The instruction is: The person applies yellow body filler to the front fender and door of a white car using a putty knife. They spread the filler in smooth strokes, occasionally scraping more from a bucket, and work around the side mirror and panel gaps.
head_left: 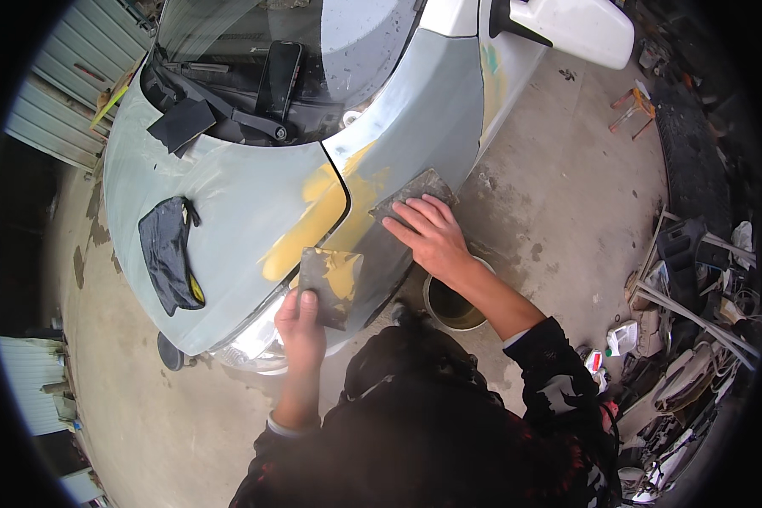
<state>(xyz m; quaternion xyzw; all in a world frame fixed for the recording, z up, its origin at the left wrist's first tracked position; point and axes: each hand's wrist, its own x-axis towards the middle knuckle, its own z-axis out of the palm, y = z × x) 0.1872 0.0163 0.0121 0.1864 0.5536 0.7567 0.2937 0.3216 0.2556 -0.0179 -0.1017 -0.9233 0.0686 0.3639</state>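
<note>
Reaching over the front corner of a car (220, 182), 2 hands are seen occupied: a grey plate (322, 288) is pinched at its left edge by the left hand (301, 328), thumb pressed on top, the other fingers closed beneath and mostly hidden. Yellow filler (342, 273) is carried on the plate's upper face, presumably faced upward so that none is dropped. Over on the fender (423, 102), a thin grey blade (429, 181) is covered by the right hand (436, 237), 4 fingers nearly straight and slightly parted; the thumb is hidden, but a light grip is suggested, maybe so the blade can be laid flat. More filler is spread on both sides of the dark seam (348, 196), and the hood patch's lower end is partly masked by the plate.

Now the surroundings: a black pouch (165, 258) is laid on the hood (254, 182), well apart; a black sheet (180, 125) and a phone (279, 80) are parked by the windshield (229, 38), likely out of the way. Below the right forearm a bucket (427, 303) is partly hidden, and could be knocked by a careless step
</note>
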